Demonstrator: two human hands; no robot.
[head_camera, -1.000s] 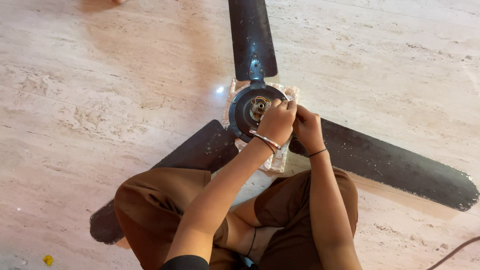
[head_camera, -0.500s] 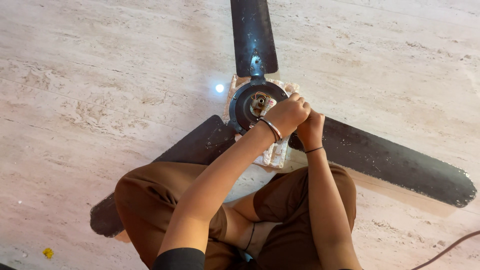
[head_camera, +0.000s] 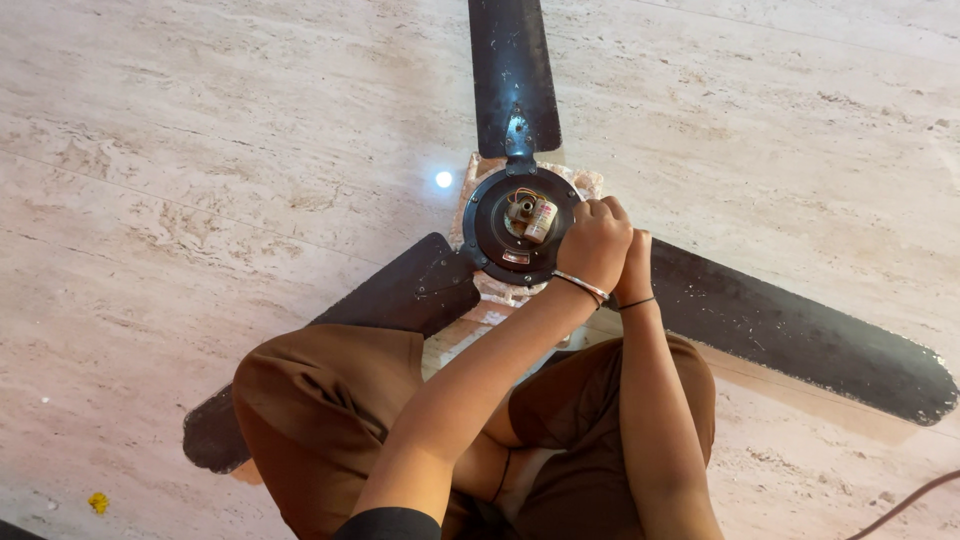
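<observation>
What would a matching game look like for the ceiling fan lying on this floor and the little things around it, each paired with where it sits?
Things:
1. Small pale cylinder
2. Spot of light
3. Yellow scrap
4. Cable

Places:
A. lower right corner of the floor
B. on the floor just left of the fan's hub
C. in the middle of the round hub
D. lower left of the floor, away from the fan

Pairs: 1-C, 2-B, 3-D, 4-A

Both hands, left hand and right hand, are bunched at the right edge of the hub.
</observation>
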